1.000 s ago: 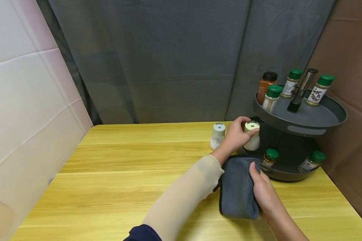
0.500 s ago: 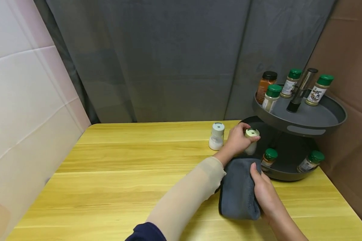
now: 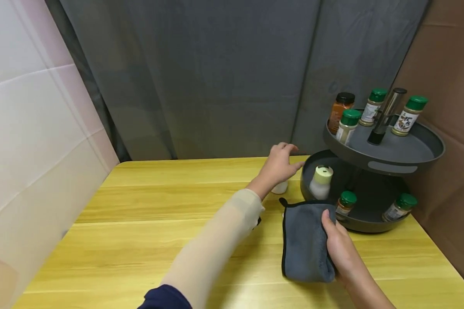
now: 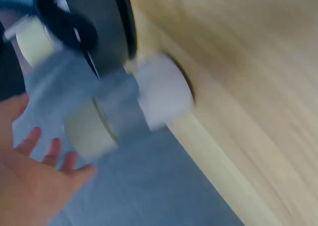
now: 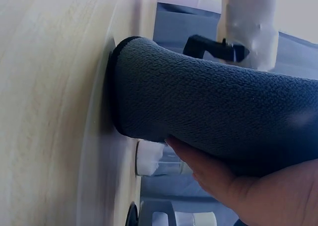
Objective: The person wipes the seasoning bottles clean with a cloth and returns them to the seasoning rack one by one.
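My left hand (image 3: 279, 165) hovers with spread fingers over a white-capped shaker jar, whose white base (image 3: 280, 187) shows below the palm. In the left wrist view the jar (image 4: 126, 107) is blurred, its cap (image 4: 89, 130) close to the fingertips, a gap between them. My right hand (image 3: 340, 244) grips a folded grey cloth (image 3: 307, 240) with black edging, thumb on top. Another shaker jar with a pale yellow cap (image 3: 320, 182) stands on the lower tier (image 3: 307, 180) of a dark round two-tier rack.
On the upper tier (image 3: 406, 148) stand several spice jars, one with an orange body (image 3: 338, 112). Two green-capped jars (image 3: 346, 201) sit along the lower tier's front. A grey curtain (image 3: 216, 77) hangs behind the wooden table (image 3: 147, 223); a brown panel (image 3: 456, 128) borders the right.
My left hand has lowered the yellow-capped shaker onto the lower tier, let go, and moved left to the other shaker. The right hand and cloth stay nearly still.
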The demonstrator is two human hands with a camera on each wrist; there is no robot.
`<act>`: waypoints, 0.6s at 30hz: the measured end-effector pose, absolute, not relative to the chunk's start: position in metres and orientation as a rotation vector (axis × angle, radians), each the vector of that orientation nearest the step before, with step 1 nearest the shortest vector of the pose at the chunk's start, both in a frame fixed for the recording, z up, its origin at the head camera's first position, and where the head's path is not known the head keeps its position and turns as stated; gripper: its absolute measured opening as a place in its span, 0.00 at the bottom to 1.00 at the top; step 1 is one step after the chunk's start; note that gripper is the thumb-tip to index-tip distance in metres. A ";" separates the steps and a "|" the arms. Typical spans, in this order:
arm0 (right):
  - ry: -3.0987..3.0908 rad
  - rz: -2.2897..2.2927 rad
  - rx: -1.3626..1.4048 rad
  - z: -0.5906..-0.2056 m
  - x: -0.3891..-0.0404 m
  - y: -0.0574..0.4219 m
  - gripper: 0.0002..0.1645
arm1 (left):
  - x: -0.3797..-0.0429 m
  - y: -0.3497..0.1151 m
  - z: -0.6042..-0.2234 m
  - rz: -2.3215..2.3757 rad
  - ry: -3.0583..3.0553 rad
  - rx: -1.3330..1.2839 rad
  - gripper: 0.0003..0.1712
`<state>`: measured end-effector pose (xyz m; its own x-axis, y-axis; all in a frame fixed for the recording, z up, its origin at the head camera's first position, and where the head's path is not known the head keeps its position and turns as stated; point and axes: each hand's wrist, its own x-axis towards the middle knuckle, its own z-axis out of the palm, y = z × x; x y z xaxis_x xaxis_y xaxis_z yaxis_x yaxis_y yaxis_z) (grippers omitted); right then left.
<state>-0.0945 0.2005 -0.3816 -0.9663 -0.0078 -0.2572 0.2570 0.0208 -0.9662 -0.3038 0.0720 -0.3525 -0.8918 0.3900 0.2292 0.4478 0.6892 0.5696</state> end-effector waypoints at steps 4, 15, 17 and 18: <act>2.089 -2.065 0.272 -0.383 -0.095 0.201 0.45 | -0.313 0.048 -0.356 -0.986 -2.915 -0.625 0.37; 2.084 -2.050 0.287 -0.384 -0.096 0.202 0.46 | -0.322 0.038 -0.373 -1.223 -2.940 -0.579 0.35; 2.087 -2.048 0.290 -0.384 -0.097 0.202 0.46 | -0.322 0.038 -0.373 -1.237 -2.924 -0.567 0.34; 2.089 -2.045 0.290 -0.384 -0.097 0.202 0.46 | -0.322 0.039 -0.373 -1.241 -2.918 -0.559 0.34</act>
